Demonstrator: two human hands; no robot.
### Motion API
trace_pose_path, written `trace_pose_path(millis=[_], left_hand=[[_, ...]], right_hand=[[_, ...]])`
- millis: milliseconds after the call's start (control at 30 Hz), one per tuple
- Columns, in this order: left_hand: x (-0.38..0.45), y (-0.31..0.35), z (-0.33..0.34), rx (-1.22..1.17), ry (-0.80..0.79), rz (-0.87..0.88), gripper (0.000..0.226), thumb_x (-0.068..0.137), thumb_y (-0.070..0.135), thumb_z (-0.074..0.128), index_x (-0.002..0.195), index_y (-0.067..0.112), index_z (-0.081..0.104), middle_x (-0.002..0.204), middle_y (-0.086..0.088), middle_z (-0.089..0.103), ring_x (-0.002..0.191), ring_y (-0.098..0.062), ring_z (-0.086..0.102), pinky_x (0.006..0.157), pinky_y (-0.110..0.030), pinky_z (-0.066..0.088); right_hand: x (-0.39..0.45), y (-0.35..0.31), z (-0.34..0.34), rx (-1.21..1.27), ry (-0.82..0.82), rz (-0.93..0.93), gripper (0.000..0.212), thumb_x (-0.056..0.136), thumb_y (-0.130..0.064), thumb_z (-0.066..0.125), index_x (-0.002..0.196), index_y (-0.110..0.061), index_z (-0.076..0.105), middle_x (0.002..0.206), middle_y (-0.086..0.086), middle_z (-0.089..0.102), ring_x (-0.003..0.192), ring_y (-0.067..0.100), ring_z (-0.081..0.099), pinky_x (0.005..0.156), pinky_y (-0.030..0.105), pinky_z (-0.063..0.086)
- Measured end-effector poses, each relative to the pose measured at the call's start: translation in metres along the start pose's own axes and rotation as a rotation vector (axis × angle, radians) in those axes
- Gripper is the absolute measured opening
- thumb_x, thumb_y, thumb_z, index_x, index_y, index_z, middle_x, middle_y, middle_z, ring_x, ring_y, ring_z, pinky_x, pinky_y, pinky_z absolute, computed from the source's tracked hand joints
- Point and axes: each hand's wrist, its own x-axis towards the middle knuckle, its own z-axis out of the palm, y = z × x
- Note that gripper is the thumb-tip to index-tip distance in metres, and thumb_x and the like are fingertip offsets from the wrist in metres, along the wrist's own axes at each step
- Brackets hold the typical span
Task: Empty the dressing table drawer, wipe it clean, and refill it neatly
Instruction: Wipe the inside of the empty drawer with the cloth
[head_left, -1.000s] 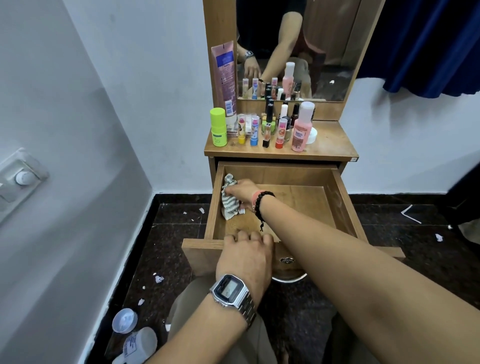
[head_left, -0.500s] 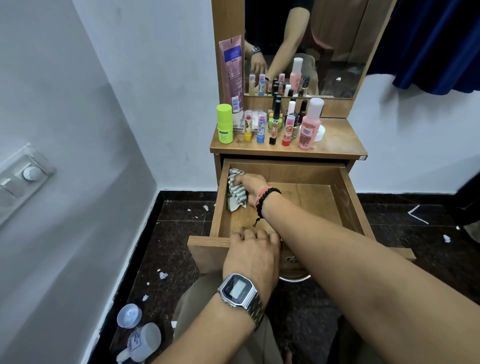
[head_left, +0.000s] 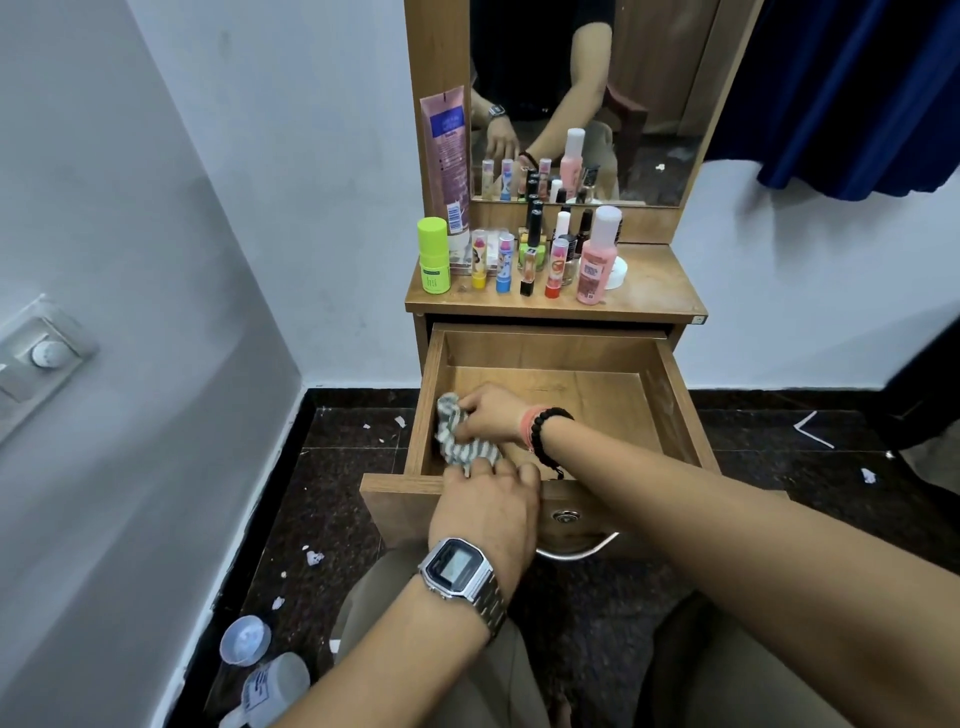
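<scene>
The wooden drawer (head_left: 675, 395) of the dressing table is pulled out, and nothing lies in it except a cloth. My right hand (head_left: 491, 413), with a black bead bracelet on the wrist, presses a grey-and-white striped cloth (head_left: 457, 441) against the drawer's front left corner. My left hand (head_left: 488, 506), with a silver watch on the wrist, grips the drawer's front panel (head_left: 400, 499) from above. Cosmetics stand on the tabletop (head_left: 654, 291): a green stick (head_left: 432, 254), a pink bottle (head_left: 597, 254), several lip balms and nail polishes.
A mirror (head_left: 649, 78) rises behind the tabletop, with a pink tube (head_left: 447, 156) leaning on its frame. A white wall with a switch plate (head_left: 36, 353) is close on the left. On the dark floor lie a white bottle (head_left: 270, 691), a cap (head_left: 244, 639) and paper scraps.
My right hand has dragged the cloth from the back left of the drawer toward the front left corner. My left hand stays on the front panel.
</scene>
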Motion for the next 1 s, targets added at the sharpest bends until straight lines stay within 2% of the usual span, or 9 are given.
trace_pose_path(millis=[100, 167, 233, 333, 400, 533, 667, 833, 1000], left_hand=[[-0.002, -0.002, 0.001, -0.014, 0.022, -0.002, 0.035, 0.098, 0.015, 0.025, 0.131, 0.013, 0.036, 0.132, -0.010, 0.049, 0.121, -0.031, 0.045, 0.095, -0.043, 0.035], [-0.002, -0.003, 0.000, -0.022, 0.030, -0.001, 0.033, 0.098, 0.015, 0.026, 0.128, 0.014, 0.038, 0.131, -0.010, 0.050, 0.120, -0.031, 0.046, 0.095, -0.043, 0.035], [-0.004, -0.002, -0.001, -0.032, 0.027, -0.001, 0.029, 0.097, 0.015, 0.027, 0.122, 0.015, 0.041, 0.128, -0.009, 0.051, 0.118, -0.031, 0.047, 0.095, -0.042, 0.036], [-0.004, -0.001, -0.001, -0.041, 0.022, 0.005, 0.028, 0.097, 0.014, 0.027, 0.121, 0.015, 0.041, 0.128, -0.009, 0.051, 0.117, -0.030, 0.047, 0.095, -0.043, 0.036], [-0.003, -0.002, 0.000, -0.041, 0.025, 0.003, 0.029, 0.098, 0.014, 0.026, 0.123, 0.015, 0.041, 0.130, -0.009, 0.050, 0.119, -0.030, 0.046, 0.096, -0.043, 0.036], [-0.003, -0.001, 0.000, -0.028, 0.017, 0.002, 0.029, 0.098, 0.015, 0.026, 0.123, 0.014, 0.041, 0.128, -0.010, 0.051, 0.119, -0.030, 0.046, 0.096, -0.044, 0.035], [-0.002, -0.002, -0.001, -0.024, 0.011, -0.004, 0.029, 0.097, 0.014, 0.027, 0.122, 0.014, 0.041, 0.129, -0.010, 0.049, 0.119, -0.029, 0.045, 0.096, -0.043, 0.035], [-0.002, -0.001, -0.001, -0.016, 0.006, -0.002, 0.027, 0.097, 0.014, 0.028, 0.121, 0.014, 0.041, 0.128, -0.011, 0.049, 0.119, -0.031, 0.045, 0.095, -0.043, 0.035], [-0.001, -0.002, -0.001, -0.008, 0.009, 0.002, 0.032, 0.097, 0.014, 0.029, 0.127, 0.012, 0.039, 0.130, -0.012, 0.049, 0.120, -0.032, 0.044, 0.094, -0.043, 0.034]], right_hand=[[-0.019, -0.004, -0.008, -0.376, -0.133, -0.167, 0.023, 0.086, -0.014, 0.057, 0.102, -0.013, 0.073, 0.095, 0.007, 0.071, 0.085, 0.021, 0.061, 0.070, 0.028, 0.047], [-0.023, -0.006, -0.023, -0.492, 0.011, -0.189, 0.027, 0.084, -0.016, 0.056, 0.106, -0.018, 0.072, 0.101, 0.005, 0.071, 0.091, 0.024, 0.065, 0.074, 0.031, 0.051], [-0.023, -0.002, -0.037, -0.465, 0.190, -0.165, 0.028, 0.084, -0.018, 0.057, 0.108, -0.021, 0.070, 0.106, 0.006, 0.069, 0.097, 0.026, 0.065, 0.079, 0.031, 0.051], [-0.024, 0.009, -0.037, -0.379, 0.064, -0.131, 0.031, 0.088, -0.022, 0.057, 0.118, -0.019, 0.065, 0.120, 0.003, 0.064, 0.111, 0.023, 0.059, 0.090, 0.027, 0.046], [-0.025, 0.014, -0.022, -0.486, 0.004, -0.174, 0.034, 0.088, -0.023, 0.059, 0.121, -0.018, 0.062, 0.125, 0.005, 0.059, 0.116, 0.024, 0.054, 0.092, 0.027, 0.041], [-0.010, 0.018, -0.006, -0.556, 0.035, -0.278, 0.048, 0.086, -0.014, 0.062, 0.133, -0.018, 0.052, 0.136, 0.007, 0.051, 0.123, 0.026, 0.049, 0.102, 0.032, 0.039], [0.005, 0.022, -0.006, -0.606, 0.116, -0.156, 0.061, 0.082, -0.029, 0.068, 0.138, -0.013, 0.047, 0.139, 0.010, 0.045, 0.127, 0.032, 0.044, 0.105, 0.036, 0.038], [0.025, 0.012, -0.004, -0.434, 0.244, -0.027, 0.041, 0.089, -0.024, 0.061, 0.127, -0.009, 0.058, 0.130, 0.015, 0.054, 0.120, 0.032, 0.051, 0.099, 0.034, 0.045], [0.047, -0.005, -0.004, 0.126, 0.274, 0.199, 0.034, 0.090, -0.022, 0.062, 0.116, -0.001, 0.063, 0.119, 0.017, 0.064, 0.111, 0.030, 0.061, 0.089, 0.031, 0.049]])
